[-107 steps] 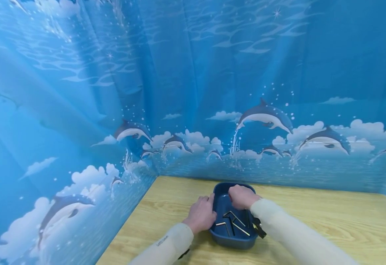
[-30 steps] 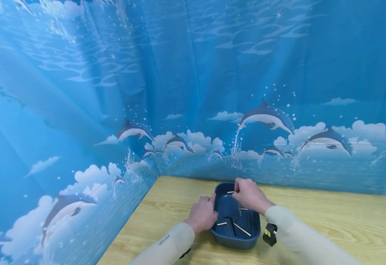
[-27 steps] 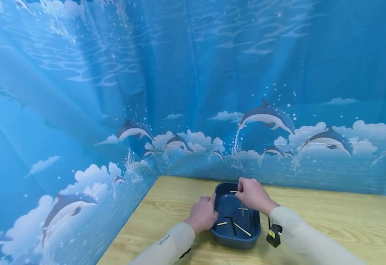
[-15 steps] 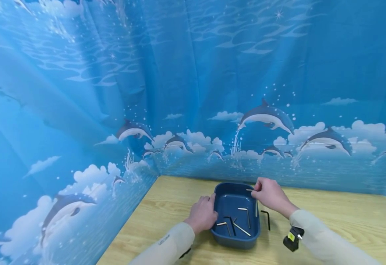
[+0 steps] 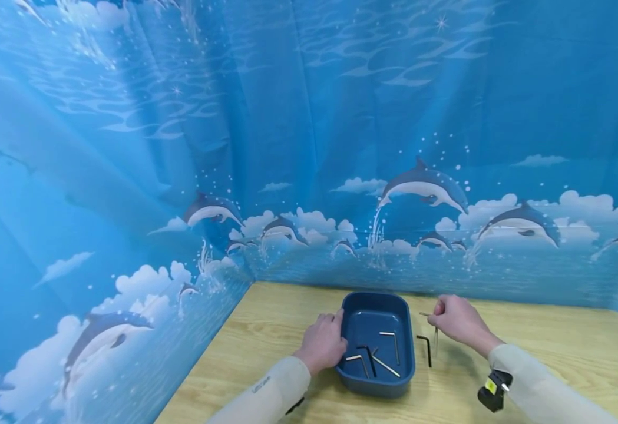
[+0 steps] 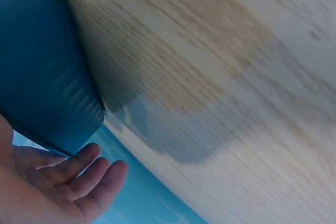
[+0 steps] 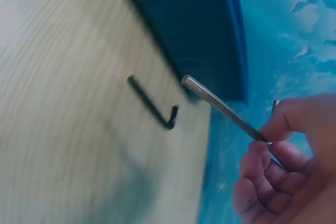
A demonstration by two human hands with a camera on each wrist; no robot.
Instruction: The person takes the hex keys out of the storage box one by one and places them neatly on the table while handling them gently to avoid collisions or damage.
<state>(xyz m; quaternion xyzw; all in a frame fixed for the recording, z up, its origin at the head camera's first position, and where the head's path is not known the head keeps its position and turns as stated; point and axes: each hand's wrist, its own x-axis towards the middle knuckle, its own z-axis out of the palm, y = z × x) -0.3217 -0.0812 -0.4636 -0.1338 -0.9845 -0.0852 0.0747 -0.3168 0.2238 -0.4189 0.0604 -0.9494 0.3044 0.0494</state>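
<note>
My right hand pinches a silver hex key between thumb and fingers, its long arm pointing down above the table, right of the dark blue bin. A black hex key lies on the table between bin and hand. Inside the bin are several more hex keys, including a silver one to the right, a brass-coloured one and a black one. At the bin's left rim, my left hand holds on, thumb over the edge; its other fingers curve loosely outside in the left wrist view.
A light wood-grain table carries the bin near its back edge. Behind and to the left hangs a blue curtain printed with dolphins. A black wrist camera sits under the right sleeve.
My right hand has carried the silver hex key out of the bin, rightward past its rim and the black hex key. My left hand stays at the bin's left rim.
</note>
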